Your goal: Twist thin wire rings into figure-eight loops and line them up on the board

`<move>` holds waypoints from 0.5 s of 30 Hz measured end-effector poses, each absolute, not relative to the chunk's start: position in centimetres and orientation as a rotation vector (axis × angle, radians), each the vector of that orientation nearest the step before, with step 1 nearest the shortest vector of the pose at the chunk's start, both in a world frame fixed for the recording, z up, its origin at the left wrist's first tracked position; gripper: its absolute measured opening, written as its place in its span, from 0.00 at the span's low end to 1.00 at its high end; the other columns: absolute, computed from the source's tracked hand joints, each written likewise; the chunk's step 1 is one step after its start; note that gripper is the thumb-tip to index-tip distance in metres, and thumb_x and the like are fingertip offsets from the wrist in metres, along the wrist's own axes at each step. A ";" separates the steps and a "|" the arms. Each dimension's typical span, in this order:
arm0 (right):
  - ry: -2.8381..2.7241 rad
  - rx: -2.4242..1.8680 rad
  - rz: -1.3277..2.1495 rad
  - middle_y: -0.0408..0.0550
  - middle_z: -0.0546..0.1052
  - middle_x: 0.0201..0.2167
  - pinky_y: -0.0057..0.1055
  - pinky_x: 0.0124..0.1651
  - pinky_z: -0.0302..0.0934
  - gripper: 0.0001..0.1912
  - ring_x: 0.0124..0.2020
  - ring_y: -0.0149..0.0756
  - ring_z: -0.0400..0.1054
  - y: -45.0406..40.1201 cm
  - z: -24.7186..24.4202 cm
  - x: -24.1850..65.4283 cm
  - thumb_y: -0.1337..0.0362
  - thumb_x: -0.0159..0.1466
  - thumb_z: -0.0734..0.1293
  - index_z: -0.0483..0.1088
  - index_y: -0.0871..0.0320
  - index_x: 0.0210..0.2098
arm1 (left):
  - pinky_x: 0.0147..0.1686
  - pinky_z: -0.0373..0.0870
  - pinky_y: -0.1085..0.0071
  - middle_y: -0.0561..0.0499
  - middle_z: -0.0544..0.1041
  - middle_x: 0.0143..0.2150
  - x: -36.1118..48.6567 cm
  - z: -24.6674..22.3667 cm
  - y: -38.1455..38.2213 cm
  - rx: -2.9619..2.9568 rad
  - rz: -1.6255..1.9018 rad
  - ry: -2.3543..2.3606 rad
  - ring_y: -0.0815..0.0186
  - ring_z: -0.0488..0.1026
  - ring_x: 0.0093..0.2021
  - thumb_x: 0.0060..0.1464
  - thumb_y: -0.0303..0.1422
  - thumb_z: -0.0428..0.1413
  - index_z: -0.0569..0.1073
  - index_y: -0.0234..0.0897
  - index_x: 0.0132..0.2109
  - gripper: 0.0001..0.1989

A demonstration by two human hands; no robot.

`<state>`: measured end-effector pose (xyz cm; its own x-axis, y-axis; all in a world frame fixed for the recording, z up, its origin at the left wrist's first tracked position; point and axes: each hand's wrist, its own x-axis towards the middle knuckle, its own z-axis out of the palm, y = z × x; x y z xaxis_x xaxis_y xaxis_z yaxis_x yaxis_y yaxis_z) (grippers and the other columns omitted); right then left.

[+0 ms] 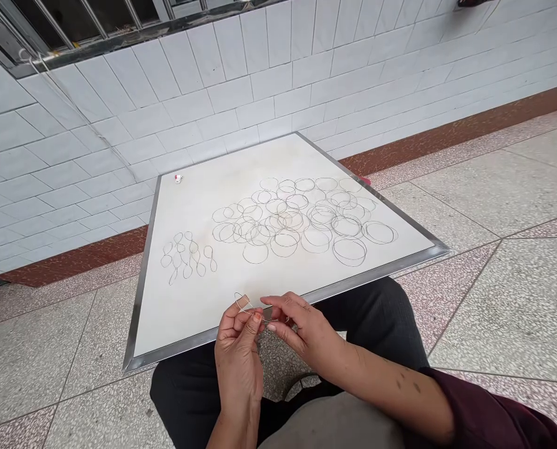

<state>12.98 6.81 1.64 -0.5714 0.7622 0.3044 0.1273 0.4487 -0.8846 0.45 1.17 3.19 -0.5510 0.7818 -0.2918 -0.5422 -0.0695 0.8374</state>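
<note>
My left hand [241,340] pinches a thin wire loop [237,298] near the table's front edge, and part of the loop sticks up above the fingers. A tan wrap shows on one of its fingertips. Close on the right, my right hand [301,324] has thumb and fingers around the wire's other end, index finger stretched toward the left hand. Many thin wire rings [285,242] lie overlapping on the middle and right of the white table [203,312]. Several wire pieces twisted into figure-eight shapes [194,255] lie at the left.
A small red and white object [178,179] sits near the table's back left corner. The table has a grey metal rim [367,285]. Behind it stands a white tiled wall [189,93] with a barred window [95,25]. My legs are under the front edge.
</note>
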 end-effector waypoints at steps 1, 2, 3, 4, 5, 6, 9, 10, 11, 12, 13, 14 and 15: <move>-1.990 -0.743 1.111 0.48 0.72 0.36 0.35 0.42 0.68 0.16 0.37 0.36 0.69 6.8 1.6 13.0 0.65 0.68 0.63 0.66 0.55 0.56 | 0.39 0.72 0.74 0.54 0.77 0.30 0.4 3.2 1.2 0.282 1.776 1.243 0.71 0.75 0.34 0.43 0.31 0.70 0.78 0.38 0.45 0.19; -1.995 -0.743 1.092 0.47 0.72 0.35 0.34 0.42 0.68 0.16 0.36 0.35 0.69 6.8 1.6 13.0 0.66 0.68 0.64 0.66 0.56 0.55 | 0.39 0.72 0.74 0.54 0.76 0.30 0.4 3.2 1.2 0.271 1.777 1.246 0.71 0.75 0.34 0.43 0.31 0.70 0.78 0.38 0.45 0.20; -1.999 -0.745 1.075 0.47 0.72 0.35 0.34 0.42 0.68 0.16 0.36 0.35 0.69 6.8 1.6 13.0 0.66 0.67 0.64 0.66 0.56 0.55 | 0.39 0.72 0.74 0.54 0.76 0.30 0.4 3.1 1.2 0.260 1.782 1.251 0.71 0.75 0.34 0.43 0.31 0.70 0.78 0.38 0.45 0.20; -2.004 -0.749 1.064 0.46 0.72 0.34 0.34 0.41 0.68 0.16 0.35 0.35 0.69 6.8 1.6 13.0 0.67 0.67 0.64 0.66 0.56 0.55 | 0.38 0.73 0.73 0.54 0.76 0.31 0.4 3.1 1.2 0.248 1.790 1.255 0.70 0.75 0.35 0.42 0.30 0.70 0.78 0.38 0.45 0.20; -2.009 -0.756 1.057 0.46 0.71 0.33 0.34 0.41 0.68 0.16 0.35 0.35 0.69 6.8 1.6 13.0 0.67 0.67 0.65 0.67 0.56 0.55 | 0.38 0.73 0.73 0.54 0.76 0.31 0.4 3.0 1.2 0.237 1.800 1.258 0.70 0.75 0.35 0.42 0.30 0.70 0.78 0.38 0.45 0.20; -2.017 -0.763 1.053 0.46 0.71 0.33 0.33 0.40 0.68 0.16 0.34 0.35 0.69 6.7 1.6 13.0 0.67 0.67 0.65 0.67 0.56 0.54 | 0.38 0.73 0.73 0.54 0.76 0.32 0.4 3.0 1.1 0.227 1.810 1.260 0.70 0.75 0.35 0.42 0.30 0.70 0.78 0.38 0.45 0.20; -2.050 -0.773 1.038 0.46 0.72 0.33 0.33 0.40 0.68 0.16 0.34 0.35 0.69 6.7 1.4 13.0 0.68 0.66 0.65 0.67 0.57 0.54 | 0.38 0.73 0.74 0.54 0.76 0.32 0.4 2.9 1.1 0.219 1.841 1.260 0.71 0.75 0.35 0.42 0.29 0.70 0.78 0.38 0.45 0.21; -2.061 -0.774 1.033 0.46 0.72 0.33 0.34 0.40 0.68 0.15 0.34 0.35 0.69 6.8 1.4 13.0 0.68 0.66 0.65 0.68 0.57 0.53 | 0.39 0.73 0.74 0.54 0.76 0.33 0.5 2.9 1.1 0.223 1.850 1.261 0.71 0.75 0.35 0.42 0.29 0.70 0.77 0.38 0.45 0.21; -2.068 -0.775 1.029 0.46 0.72 0.33 0.34 0.41 0.68 0.15 0.34 0.35 0.69 6.8 1.3 13.0 0.67 0.66 0.66 0.68 0.57 0.53 | 0.39 0.73 0.74 0.54 0.76 0.33 0.5 2.9 1.0 0.228 1.857 1.263 0.71 0.75 0.35 0.42 0.29 0.70 0.77 0.38 0.46 0.21; -2.071 -0.777 1.029 0.46 0.73 0.33 0.34 0.41 0.68 0.15 0.34 0.35 0.69 6.8 1.3 13.0 0.67 0.66 0.66 0.68 0.57 0.52 | 0.39 0.73 0.74 0.55 0.75 0.32 0.5 2.9 1.0 0.232 1.861 1.269 0.71 0.75 0.35 0.42 0.30 0.70 0.77 0.38 0.46 0.21; -2.072 -0.780 1.034 0.46 0.73 0.33 0.34 0.41 0.68 0.14 0.34 0.35 0.70 6.8 1.3 13.0 0.67 0.66 0.66 0.68 0.57 0.52 | 0.39 0.73 0.73 0.55 0.75 0.32 0.5 3.0 1.0 0.236 1.865 1.277 0.70 0.75 0.35 0.42 0.30 0.70 0.77 0.38 0.46 0.22; -2.070 -0.783 1.041 0.46 0.73 0.33 0.33 0.41 0.68 0.14 0.34 0.35 0.70 6.9 1.3 13.0 0.66 0.66 0.66 0.68 0.57 0.52 | 0.39 0.73 0.73 0.55 0.75 0.32 0.6 3.0 1.0 0.240 1.867 1.286 0.70 0.75 0.34 0.42 0.30 0.70 0.77 0.38 0.47 0.22; -2.069 -0.786 1.051 0.46 0.73 0.33 0.33 0.41 0.68 0.14 0.34 0.35 0.70 6.9 1.2 13.0 0.65 0.66 0.66 0.68 0.56 0.51 | 0.39 0.73 0.73 0.55 0.75 0.31 0.6 3.1 1.0 0.248 1.868 1.295 0.70 0.75 0.34 0.42 0.30 0.70 0.77 0.38 0.47 0.22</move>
